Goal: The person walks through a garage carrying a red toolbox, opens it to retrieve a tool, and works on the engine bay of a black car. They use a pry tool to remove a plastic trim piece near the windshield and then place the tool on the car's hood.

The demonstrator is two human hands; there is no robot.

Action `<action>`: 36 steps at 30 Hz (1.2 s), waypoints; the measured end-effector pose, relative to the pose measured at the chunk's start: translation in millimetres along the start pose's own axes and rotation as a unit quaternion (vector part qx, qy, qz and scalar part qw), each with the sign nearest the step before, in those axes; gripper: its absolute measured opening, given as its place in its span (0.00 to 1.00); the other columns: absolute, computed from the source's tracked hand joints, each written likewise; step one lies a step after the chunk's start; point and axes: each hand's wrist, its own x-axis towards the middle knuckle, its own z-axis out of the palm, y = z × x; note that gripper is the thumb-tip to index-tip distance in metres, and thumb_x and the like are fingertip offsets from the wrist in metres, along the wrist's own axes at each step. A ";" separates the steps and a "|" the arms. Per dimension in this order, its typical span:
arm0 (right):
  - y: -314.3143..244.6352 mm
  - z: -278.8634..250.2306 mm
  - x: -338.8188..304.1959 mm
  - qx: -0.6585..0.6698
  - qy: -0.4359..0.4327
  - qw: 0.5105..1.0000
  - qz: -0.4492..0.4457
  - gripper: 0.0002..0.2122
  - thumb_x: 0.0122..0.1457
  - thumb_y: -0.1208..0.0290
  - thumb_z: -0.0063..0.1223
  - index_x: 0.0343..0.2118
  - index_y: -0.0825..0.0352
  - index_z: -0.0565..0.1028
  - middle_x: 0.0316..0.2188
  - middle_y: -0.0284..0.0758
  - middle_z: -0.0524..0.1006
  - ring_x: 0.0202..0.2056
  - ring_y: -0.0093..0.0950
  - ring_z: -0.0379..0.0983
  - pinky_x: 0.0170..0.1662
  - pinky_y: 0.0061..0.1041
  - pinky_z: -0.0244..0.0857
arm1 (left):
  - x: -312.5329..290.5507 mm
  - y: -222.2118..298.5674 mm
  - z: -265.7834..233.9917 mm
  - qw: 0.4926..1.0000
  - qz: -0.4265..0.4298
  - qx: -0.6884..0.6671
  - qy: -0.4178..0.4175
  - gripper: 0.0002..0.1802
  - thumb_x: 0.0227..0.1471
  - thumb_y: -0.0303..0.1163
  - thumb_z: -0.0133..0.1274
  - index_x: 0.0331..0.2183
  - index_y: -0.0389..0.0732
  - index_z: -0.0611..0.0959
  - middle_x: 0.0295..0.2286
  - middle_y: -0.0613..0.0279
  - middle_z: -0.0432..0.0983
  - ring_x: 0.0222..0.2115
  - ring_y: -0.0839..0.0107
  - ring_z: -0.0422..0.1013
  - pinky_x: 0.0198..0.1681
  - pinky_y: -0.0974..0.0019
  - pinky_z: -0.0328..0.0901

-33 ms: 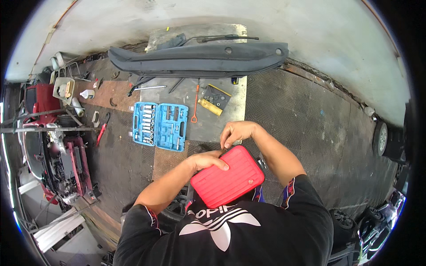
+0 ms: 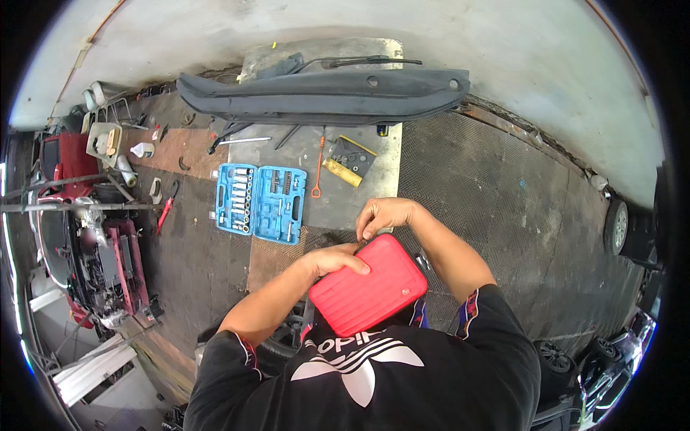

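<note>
A red ribbed hard-shell case [image 2: 368, 286] lies tilted in front of my chest, closed as far as I can see. My left hand [image 2: 338, 259] grips its far left edge, thumb on top and fingers hidden beneath. At the case's far corner, my right hand [image 2: 385, 214] is closed in a pinch, and what sits between the fingertips is too small to make out. Beyond my hands an open blue socket set [image 2: 253, 203] shows rows of sockets and bits. To its right lie a long orange rod with a looped end [image 2: 318, 167] and a yellowish cylinder [image 2: 342, 172].
A long black plastic panel [image 2: 316, 97] spans the far end of the worn board [image 2: 388, 154]. Behind it rests a wiper arm [image 2: 359, 62]. Left on the floor are a red-handled tool [image 2: 166, 212], a white bottle [image 2: 142, 150] and a bin [image 2: 104, 141]. Wheels [image 2: 617, 226] stand at right.
</note>
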 end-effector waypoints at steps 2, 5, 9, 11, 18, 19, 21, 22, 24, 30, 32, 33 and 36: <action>25.7 18.5 7.0 0.192 0.134 0.972 -0.009 0.19 0.61 0.62 0.60 0.52 0.67 0.78 0.44 0.36 0.82 0.43 0.25 0.77 0.50 0.27 0.70 | -3.5 -15.0 -19.2 0.997 0.038 -0.061 0.015 0.47 0.43 0.36 0.66 0.62 0.32 0.65 0.53 0.49 0.72 0.53 0.59 0.71 0.59 0.56 0.65; 72.2 40.7 5.1 0.332 0.309 0.891 0.010 0.25 0.68 0.53 0.47 0.60 0.66 0.70 0.55 0.38 0.75 0.51 0.29 0.75 0.55 0.33 0.69 | 4.1 -47.6 -59.3 0.973 0.141 -0.169 0.065 0.41 0.48 0.33 0.63 0.60 0.33 0.66 0.52 0.48 0.73 0.52 0.59 0.73 0.58 0.52 0.67; 87.3 93.1 11.1 0.545 0.439 0.714 -0.023 0.27 0.71 0.50 0.40 0.62 0.66 0.67 0.60 0.41 0.71 0.57 0.33 0.71 0.61 0.36 0.64 | 30.7 -60.9 -88.6 0.917 0.255 -0.208 0.225 0.33 0.51 0.31 0.62 0.57 0.35 0.69 0.49 0.50 0.76 0.49 0.58 0.75 0.57 0.53 0.68; 89.5 91.2 22.2 0.519 0.496 0.695 -0.028 0.28 0.71 0.49 0.39 0.63 0.67 0.64 0.60 0.42 0.70 0.59 0.34 0.69 0.62 0.36 0.62 | 66.8 -72.5 -114.3 0.894 0.279 -0.183 0.299 0.34 0.50 0.35 0.64 0.56 0.36 0.70 0.49 0.51 0.76 0.49 0.58 0.75 0.55 0.54 0.70; 163.1 70.5 33.6 0.296 0.655 0.695 -0.013 0.24 0.62 0.71 0.60 0.60 0.70 0.67 0.51 0.38 0.76 0.50 0.27 0.73 0.57 0.30 0.66 | 144.5 -74.4 -153.2 0.904 0.226 -0.150 0.332 0.36 0.53 0.39 0.62 0.57 0.33 0.67 0.47 0.48 0.76 0.48 0.57 0.75 0.53 0.56 0.70; 168.6 70.7 33.3 0.298 0.658 0.692 -0.009 0.24 0.63 0.70 0.60 0.59 0.70 0.67 0.51 0.38 0.76 0.50 0.28 0.73 0.57 0.30 0.66 | 147.4 -73.1 -154.6 0.898 0.197 -0.117 0.377 0.37 0.53 0.40 0.62 0.57 0.32 0.66 0.48 0.46 0.75 0.49 0.55 0.74 0.54 0.55 0.69; 179.1 75.9 28.2 0.303 0.665 0.683 0.001 0.23 0.63 0.70 0.60 0.59 0.70 0.68 0.51 0.38 0.76 0.50 0.28 0.73 0.56 0.30 0.67 | 152.1 -70.2 -159.1 0.854 0.177 0.015 0.489 0.39 0.52 0.41 0.62 0.58 0.32 0.65 0.51 0.42 0.70 0.52 0.51 0.70 0.57 0.53 0.65; 181.8 78.8 26.8 0.328 0.666 0.670 -0.025 0.23 0.63 0.69 0.60 0.59 0.70 0.68 0.51 0.38 0.77 0.49 0.28 0.74 0.55 0.30 0.68 | 147.3 -62.6 -159.8 0.806 0.182 0.114 0.552 0.40 0.51 0.41 0.63 0.58 0.32 0.65 0.53 0.39 0.67 0.55 0.48 0.66 0.59 0.52 0.62; 186.9 80.7 20.2 0.310 0.685 0.659 -0.022 0.23 0.63 0.69 0.60 0.59 0.70 0.68 0.50 0.38 0.77 0.48 0.27 0.74 0.55 0.30 0.68 | 146.2 -49.5 -176.6 0.709 0.232 0.311 0.590 0.41 0.48 0.37 0.63 0.59 0.36 0.64 0.59 0.36 0.56 0.61 0.40 0.54 0.65 0.46 0.51; 192.0 75.5 5.0 0.207 0.724 0.657 0.038 0.24 0.62 0.66 0.62 0.57 0.72 0.68 0.49 0.38 0.77 0.48 0.28 0.74 0.55 0.30 0.68 | 137.1 47.4 -198.2 0.423 0.186 0.780 0.423 0.53 0.46 0.32 0.61 0.68 0.49 0.52 0.68 0.48 0.43 0.69 0.46 0.40 0.69 0.44 0.41; 191.4 68.3 12.9 0.202 0.730 0.652 0.024 0.25 0.60 0.66 0.64 0.57 0.71 0.68 0.48 0.39 0.78 0.47 0.28 0.74 0.54 0.29 0.68 | 156.5 59.3 -223.2 0.328 0.213 0.839 0.378 0.56 0.47 0.33 0.61 0.70 0.53 0.47 0.70 0.51 0.39 0.70 0.46 0.34 0.71 0.45 0.37; 190.4 65.9 16.4 0.208 0.737 0.643 0.020 0.25 0.61 0.66 0.64 0.57 0.72 0.69 0.48 0.38 0.77 0.47 0.28 0.74 0.54 0.29 0.68 | 163.5 68.1 -228.8 0.346 0.156 0.855 0.354 0.57 0.46 0.35 0.61 0.70 0.53 0.46 0.70 0.52 0.38 0.70 0.46 0.34 0.71 0.45 0.37; 184.4 57.1 26.5 0.218 0.752 0.622 0.005 0.24 0.60 0.65 0.63 0.56 0.72 0.71 0.48 0.40 0.77 0.48 0.29 0.73 0.54 0.30 0.67 | 167.9 96.4 -226.3 0.349 0.015 0.881 0.319 0.60 0.43 0.43 0.66 0.70 0.54 0.48 0.69 0.52 0.42 0.70 0.47 0.35 0.70 0.44 0.38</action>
